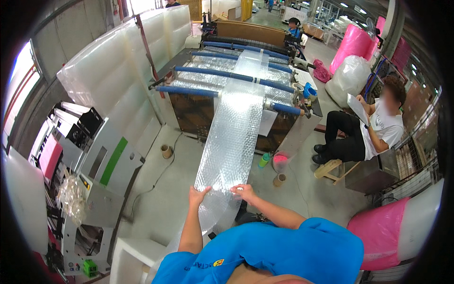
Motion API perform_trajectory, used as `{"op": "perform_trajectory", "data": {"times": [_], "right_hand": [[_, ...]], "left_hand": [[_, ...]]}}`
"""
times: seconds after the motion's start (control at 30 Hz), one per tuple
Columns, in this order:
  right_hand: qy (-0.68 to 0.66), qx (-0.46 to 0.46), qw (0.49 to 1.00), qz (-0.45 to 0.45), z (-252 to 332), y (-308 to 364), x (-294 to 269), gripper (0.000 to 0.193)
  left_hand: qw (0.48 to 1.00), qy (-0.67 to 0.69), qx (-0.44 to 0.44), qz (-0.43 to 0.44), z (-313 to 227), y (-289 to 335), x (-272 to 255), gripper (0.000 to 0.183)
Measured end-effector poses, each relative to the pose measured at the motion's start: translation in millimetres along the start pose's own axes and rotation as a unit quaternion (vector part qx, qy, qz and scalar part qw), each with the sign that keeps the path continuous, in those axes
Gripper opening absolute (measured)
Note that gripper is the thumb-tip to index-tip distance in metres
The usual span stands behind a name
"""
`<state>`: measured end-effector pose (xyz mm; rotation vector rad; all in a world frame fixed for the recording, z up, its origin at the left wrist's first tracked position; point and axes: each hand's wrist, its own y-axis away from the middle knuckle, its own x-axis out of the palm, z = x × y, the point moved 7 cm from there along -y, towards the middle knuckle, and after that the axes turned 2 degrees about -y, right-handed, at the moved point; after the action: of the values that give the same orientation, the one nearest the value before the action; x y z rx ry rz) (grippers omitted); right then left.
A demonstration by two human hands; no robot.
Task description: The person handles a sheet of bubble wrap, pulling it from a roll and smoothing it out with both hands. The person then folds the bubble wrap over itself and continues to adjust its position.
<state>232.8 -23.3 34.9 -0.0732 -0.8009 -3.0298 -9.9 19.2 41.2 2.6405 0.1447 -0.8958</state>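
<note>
A long strip of clear bubble wrap (230, 132) runs from the rollers of a machine down toward me. My left hand (199, 194) grips its left edge, the thumb lying on top. At the opposite edge my right hand (243, 191) pinches the film between thumb and fingers. Below my hands the strip hangs on toward my body, partly hidden by my arm and blue shirt. Blue rollers (201, 91) cross the machine ahead, and the strip passes over them.
On the right, a person (378, 120) sits on a wooden stool (328, 169) holding papers. A green cup (264, 160) and cardboard cores (279, 179) stand on the floor. A grey machine (101, 175) stands left, with a cable (153, 184) nearby. Pink film rolls (380, 232) lie right.
</note>
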Motion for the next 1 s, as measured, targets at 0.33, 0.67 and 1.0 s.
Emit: {"op": "perform_trajectory", "data": {"times": [0.33,0.67,1.0], "right_hand": [[-0.065,-0.011,0.998,-0.01,38.5,44.3,13.9,0.025],[-0.009,-0.022,0.999,-0.039,46.3,46.2,30.9,0.015],[0.018,0.006,0.997,-0.076,17.9,25.8,16.6,0.021]], "left_hand": [[0.989,0.037,0.089,-0.115,-20.7,32.5,-59.5,0.044],[0.987,0.125,0.104,0.011,-4.9,2.4,-55.3,0.038],[0.997,0.058,0.006,0.048,8.5,4.3,-34.1,0.029]]}}
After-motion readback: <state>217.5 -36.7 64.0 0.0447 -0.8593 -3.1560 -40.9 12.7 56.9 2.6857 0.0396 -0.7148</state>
